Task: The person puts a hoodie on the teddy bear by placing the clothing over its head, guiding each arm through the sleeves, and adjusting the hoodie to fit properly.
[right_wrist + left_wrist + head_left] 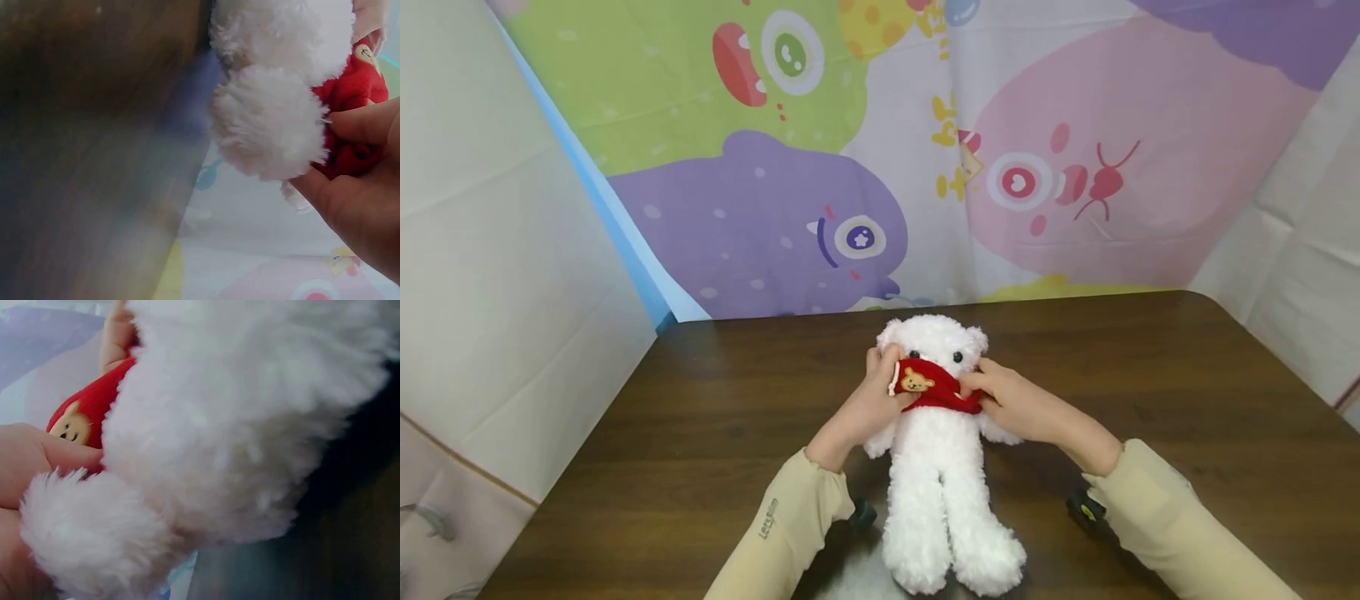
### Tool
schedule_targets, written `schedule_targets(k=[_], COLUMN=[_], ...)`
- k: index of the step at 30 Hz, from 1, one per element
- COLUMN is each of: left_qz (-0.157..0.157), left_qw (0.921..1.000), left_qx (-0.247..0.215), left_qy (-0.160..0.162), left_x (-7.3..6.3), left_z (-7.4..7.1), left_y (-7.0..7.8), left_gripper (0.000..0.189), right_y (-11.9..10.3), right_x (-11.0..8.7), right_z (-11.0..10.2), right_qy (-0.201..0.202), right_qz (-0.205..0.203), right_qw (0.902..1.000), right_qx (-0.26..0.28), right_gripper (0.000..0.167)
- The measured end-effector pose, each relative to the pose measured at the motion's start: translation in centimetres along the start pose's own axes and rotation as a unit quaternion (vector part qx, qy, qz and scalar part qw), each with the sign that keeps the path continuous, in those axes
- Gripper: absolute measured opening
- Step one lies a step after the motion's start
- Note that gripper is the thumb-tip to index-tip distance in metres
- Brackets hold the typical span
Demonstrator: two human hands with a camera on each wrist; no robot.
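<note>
A white plush bear (pixel 936 467) lies on its back on the dark wooden table, head toward the far edge and feet toward me. Across its neck and lower face runs a red knit scarf (pixel 936 379) with a tan bear-face patch (pixel 916 380). My left hand (pixel 880 392) grips the scarf's left end beside the bear's head. On the other side my right hand (pixel 1011 400) pinches the scarf near its right end. In the right wrist view the red cloth (pixel 356 94) bunches between thumb and fingers. The left wrist view is mostly filled by white fur (pixel 237 425).
The brown table (pixel 737 400) extends to both sides of the bear. Behind it hangs a cloth backdrop (pixel 925 183) with cartoon monsters, and pale panels (pixel 520 233) stand at the sides. Dark straps (pixel 1086 508) show near the wrists.
</note>
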State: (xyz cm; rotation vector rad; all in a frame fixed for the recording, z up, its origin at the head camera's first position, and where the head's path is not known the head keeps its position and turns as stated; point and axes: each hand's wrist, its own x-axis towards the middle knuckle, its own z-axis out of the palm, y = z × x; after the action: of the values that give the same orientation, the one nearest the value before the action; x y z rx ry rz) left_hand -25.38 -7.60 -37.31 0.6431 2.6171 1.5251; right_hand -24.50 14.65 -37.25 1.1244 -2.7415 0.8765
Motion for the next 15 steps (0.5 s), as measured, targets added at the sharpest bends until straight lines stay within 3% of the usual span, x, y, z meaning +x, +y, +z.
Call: schedule_targets(k=[4, 8, 10, 12, 15], left_qz=[0.019, 0.021, 0.007, -0.022, -0.071], left_qw=[0.9997, 0.9996, 0.9988, 0.9961, 0.9895], left_qx=[-0.018, -0.018, -0.048, -0.085, -0.125], left_qy=[0.004, 0.002, -0.007, -0.007, 0.017], left_x=[0.2, 0.6, 0.7, 0.7, 0.7], left_z=[-0.4, -0.3, -0.2, -0.3, -0.6], left_y=[-0.1, -0.5, -0.7, -0.9, -1.1], left_gripper=[0.023, 0.021, 0.027, 0.046, 0.065], right_y=[0.0, 0.8, 1.3, 1.6, 1.8], right_x=[0.4, 0.3, -0.1, -0.3, -0.5], right_z=[0.2, 0.4, 0.4, 0.3, -0.2], right_qy=[0.004, 0.014, 0.019, 0.024, 0.041], right_qz=[-0.013, 0.015, 0.042, 0.067, 0.095], right_qw=[0.9993, 0.9998, 0.998, 0.9944, 0.989], right_qx=[-0.034, 0.004, 0.043, 0.078, 0.106], right_gripper=[0.021, 0.019, 0.019, 0.018, 0.015])
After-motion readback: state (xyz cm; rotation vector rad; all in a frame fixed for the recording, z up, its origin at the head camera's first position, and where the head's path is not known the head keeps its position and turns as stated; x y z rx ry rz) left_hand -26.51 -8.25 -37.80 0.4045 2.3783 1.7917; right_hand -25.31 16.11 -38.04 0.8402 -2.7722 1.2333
